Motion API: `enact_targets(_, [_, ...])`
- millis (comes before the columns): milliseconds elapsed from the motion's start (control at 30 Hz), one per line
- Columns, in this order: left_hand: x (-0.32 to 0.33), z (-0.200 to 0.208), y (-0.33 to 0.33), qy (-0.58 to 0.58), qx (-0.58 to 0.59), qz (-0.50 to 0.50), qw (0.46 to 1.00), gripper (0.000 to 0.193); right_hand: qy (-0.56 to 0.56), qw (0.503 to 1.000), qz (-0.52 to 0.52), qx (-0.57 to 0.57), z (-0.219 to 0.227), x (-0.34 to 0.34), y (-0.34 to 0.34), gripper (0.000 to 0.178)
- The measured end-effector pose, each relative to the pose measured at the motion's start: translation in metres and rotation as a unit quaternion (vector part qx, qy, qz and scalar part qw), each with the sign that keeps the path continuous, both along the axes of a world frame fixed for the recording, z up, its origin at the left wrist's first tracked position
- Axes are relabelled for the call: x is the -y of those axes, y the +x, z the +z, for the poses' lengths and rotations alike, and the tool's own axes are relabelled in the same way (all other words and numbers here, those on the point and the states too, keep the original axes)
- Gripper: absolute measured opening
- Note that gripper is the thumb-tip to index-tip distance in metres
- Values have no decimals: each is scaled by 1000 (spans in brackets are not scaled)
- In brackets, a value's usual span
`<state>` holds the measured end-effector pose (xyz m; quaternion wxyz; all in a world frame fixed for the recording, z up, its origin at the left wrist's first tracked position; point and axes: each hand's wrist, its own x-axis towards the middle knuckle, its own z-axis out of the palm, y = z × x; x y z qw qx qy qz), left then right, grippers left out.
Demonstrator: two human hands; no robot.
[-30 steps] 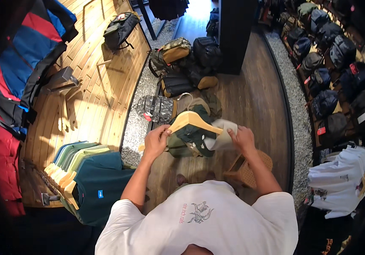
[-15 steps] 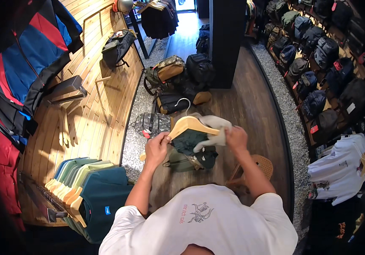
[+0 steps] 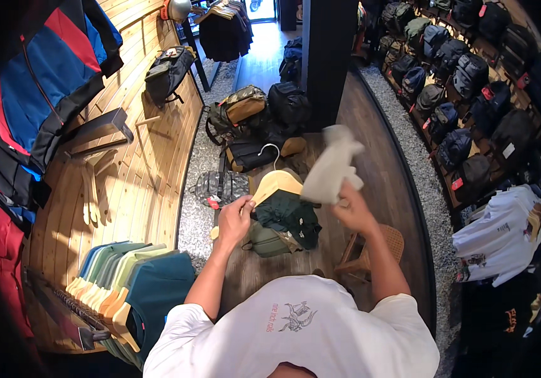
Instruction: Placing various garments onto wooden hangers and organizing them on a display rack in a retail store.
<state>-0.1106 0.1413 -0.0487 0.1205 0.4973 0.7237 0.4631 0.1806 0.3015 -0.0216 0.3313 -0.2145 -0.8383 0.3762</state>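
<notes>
Both hands (image 3: 236,217) (image 3: 352,211) raised, closed.

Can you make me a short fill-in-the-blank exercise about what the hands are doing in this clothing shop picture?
1. The left hand grips a ____ clothes hanger made of pale wood.
2. The garment hanging from that hanger is dark ____.
3. The right hand lifts a blurred light ____ cloth.
4. The shirts on the rail at the lower left are mostly ____.

Missing words: wooden; green; grey; green
</notes>
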Motion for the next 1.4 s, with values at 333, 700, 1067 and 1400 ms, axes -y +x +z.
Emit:
enact_targets(333, [8, 12, 9, -5, -31, -47, 998, 22, 59, 937, -283, 196, -17, 50, -80, 57])
enact_targets(700, [4, 11, 5, 26, -50, 66, 996, 21, 190, 950, -216, 121, -6, 10, -73, 46])
enact_targets(1067, [-44, -14, 52, 45, 48, 15, 998, 24, -22, 965, -260, 39, -51, -102, 69, 48])
enact_targets(1400, [-84, 1, 119, 34, -111, 139, 983, 19, -174, 898, -302, -268, -21, -154, 109, 51])
